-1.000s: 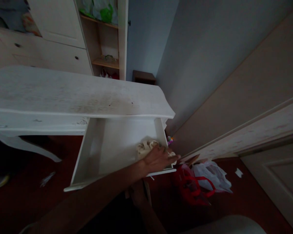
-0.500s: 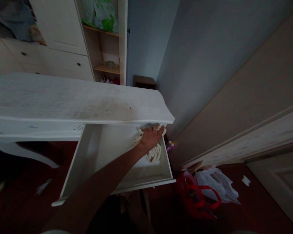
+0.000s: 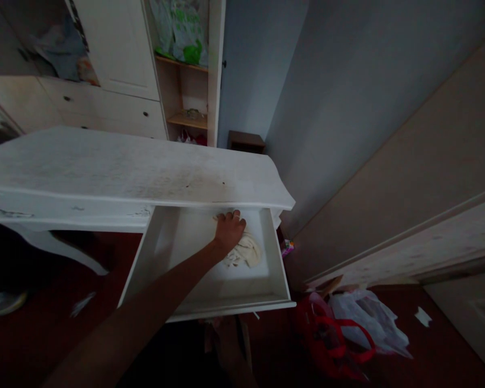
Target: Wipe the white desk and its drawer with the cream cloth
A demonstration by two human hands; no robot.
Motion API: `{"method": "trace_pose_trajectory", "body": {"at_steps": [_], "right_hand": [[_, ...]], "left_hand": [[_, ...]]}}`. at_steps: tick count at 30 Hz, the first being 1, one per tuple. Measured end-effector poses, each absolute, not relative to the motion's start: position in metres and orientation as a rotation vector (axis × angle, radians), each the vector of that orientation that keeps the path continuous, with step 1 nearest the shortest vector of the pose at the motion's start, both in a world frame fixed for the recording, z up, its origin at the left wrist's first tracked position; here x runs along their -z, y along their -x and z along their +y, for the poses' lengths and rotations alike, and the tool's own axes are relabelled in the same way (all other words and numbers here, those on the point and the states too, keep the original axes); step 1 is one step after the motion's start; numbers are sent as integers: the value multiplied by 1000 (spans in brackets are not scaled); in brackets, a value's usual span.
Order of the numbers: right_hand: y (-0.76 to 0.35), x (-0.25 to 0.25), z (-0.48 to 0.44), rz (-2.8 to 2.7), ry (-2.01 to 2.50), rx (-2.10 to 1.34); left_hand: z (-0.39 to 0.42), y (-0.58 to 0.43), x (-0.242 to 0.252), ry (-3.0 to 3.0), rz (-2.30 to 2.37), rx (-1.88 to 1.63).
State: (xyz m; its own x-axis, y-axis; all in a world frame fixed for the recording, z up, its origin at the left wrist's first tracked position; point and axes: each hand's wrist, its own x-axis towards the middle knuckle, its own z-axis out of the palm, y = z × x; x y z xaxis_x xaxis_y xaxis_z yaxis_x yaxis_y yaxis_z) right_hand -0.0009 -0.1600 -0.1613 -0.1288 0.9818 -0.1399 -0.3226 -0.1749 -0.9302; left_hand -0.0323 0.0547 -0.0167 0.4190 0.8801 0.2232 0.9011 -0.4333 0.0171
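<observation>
My left hand point(image 3: 229, 230) reaches into the open white drawer point(image 3: 222, 302) of a worn white desk point(image 3: 117, 172). Its fingers are curled down on a crumpled cream cloth point(image 3: 246, 253) that lies on the drawer's floor near the back, just under the desktop's edge. Part of the cloth sticks out to the right of and below the hand. My arm runs in from the lower left. My right hand is out of view.
A red bag point(image 3: 327, 339) and a white plastic bag point(image 3: 372, 323) lie on the dark red floor right of the drawer. A beige board point(image 3: 408, 178) leans along the right wall. A cupboard with shelves point(image 3: 186, 81) stands behind the desk.
My hand moved with the cloth from the drawer's front right corner to the back, then a little to the left along the back. The view tilted slightly.
</observation>
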Motion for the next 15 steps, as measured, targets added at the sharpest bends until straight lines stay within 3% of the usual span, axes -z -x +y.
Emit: {"method": "trace_pose_trajectory", "body": {"at_steps": [6,15], "right_hand": [[1,154,-159,-927,1022,-1504],[-5,150,-162,-873,995,-1529]], "left_hand": [[42,81,9,2374,-2047,182],[-7,143,-22,2052,-2234,235]]}}
